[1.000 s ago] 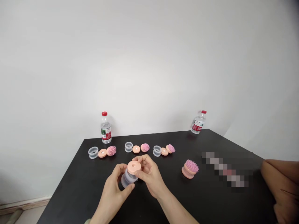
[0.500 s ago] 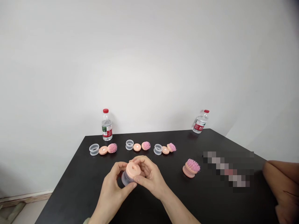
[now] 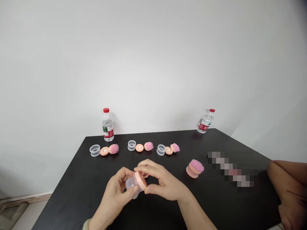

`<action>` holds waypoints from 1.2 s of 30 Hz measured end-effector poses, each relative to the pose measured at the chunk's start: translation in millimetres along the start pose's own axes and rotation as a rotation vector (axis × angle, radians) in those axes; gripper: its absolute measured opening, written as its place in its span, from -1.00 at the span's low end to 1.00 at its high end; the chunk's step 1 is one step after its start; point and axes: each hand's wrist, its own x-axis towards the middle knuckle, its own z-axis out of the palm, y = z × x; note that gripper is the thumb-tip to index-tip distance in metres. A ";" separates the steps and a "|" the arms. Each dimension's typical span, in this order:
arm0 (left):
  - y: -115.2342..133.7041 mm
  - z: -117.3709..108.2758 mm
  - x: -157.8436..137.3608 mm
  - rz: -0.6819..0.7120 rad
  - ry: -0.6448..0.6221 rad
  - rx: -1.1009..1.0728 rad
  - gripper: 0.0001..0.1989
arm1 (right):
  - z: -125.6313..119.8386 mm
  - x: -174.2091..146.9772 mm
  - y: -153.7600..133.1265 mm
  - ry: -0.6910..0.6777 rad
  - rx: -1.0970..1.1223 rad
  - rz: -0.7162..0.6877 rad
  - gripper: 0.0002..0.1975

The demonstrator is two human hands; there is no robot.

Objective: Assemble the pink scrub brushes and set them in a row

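Note:
My left hand (image 3: 117, 190) wraps round a translucent plastic body (image 3: 130, 182), held tilted above the near part of the table. A peach round cap (image 3: 140, 180) sits on its right end. My right hand (image 3: 161, 180) is closed on this cap, with the thumb at its lower rim and the fingers over its top. Another small peach piece (image 3: 145, 175) shows under my right fingers, mostly hidden. To the right stands a brush (image 3: 195, 168) with pink bristles upward on a peach base.
On the black table (image 3: 91, 182) lie three sets, each with a translucent ring (image 3: 95, 150), a peach disc (image 3: 104, 151) and a pink-bristled head (image 3: 113, 149). Bottles (image 3: 108, 127) (image 3: 205, 123) stand near the wall. At right are a pixelated patch (image 3: 230, 169) and another person's bare limb (image 3: 287, 182).
The held body and cap have turned so the cap's top faces right instead of up toward me. My right hand has shifted slightly right and its fingers now reach over the cap.

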 end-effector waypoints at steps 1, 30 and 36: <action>-1.1 0.2 0.5 -0.014 -0.007 -0.047 -0.65 | 0.0 -0.4 -0.9 -0.011 -0.017 -0.030 -0.48; -9.4 4.6 -1.2 0.114 0.107 0.208 -0.59 | 14.7 -1.8 -0.3 0.197 -0.136 0.028 -0.21; -9.3 5.8 -1.1 0.133 0.131 0.342 -0.66 | 19.7 2.0 -6.1 0.183 -0.192 0.103 -0.61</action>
